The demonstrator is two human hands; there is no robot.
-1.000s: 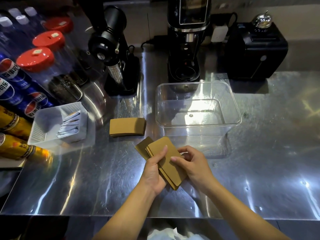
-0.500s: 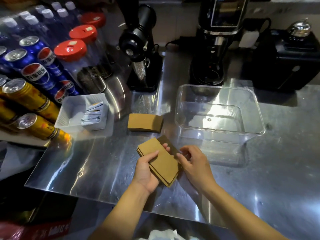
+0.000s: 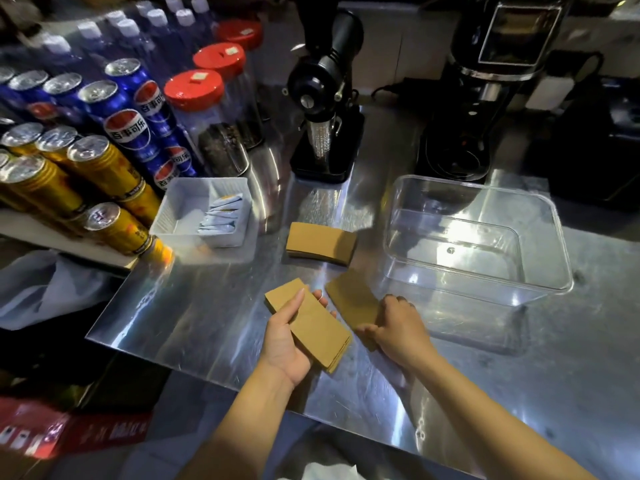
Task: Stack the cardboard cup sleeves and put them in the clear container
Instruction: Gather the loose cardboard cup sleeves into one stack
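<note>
My left hand (image 3: 289, 337) holds a small stack of flat brown cardboard sleeves (image 3: 313, 323), thumb on top. Just right of it a single sleeve (image 3: 351, 301) lies flat on the steel counter, and my right hand (image 3: 394, 327) rests on its near end with fingers curled. Another small pile of sleeves (image 3: 320, 243) lies farther back on the counter. The clear container (image 3: 540, 271) stands empty to the right, beyond my right hand.
A white tray of sachets (image 3: 180, 209) sits left of the far pile. Drink cans (image 3: 104, 168) and red-lidded jars (image 3: 194, 90) line the left side. A black grinder (image 3: 325, 109) and a coffee machine (image 3: 485, 98) stand at the back.
The stack in my left hand and the single sleeve under my right hand have come apart; a second ago both hands held them together. The camera view has swung left.
</note>
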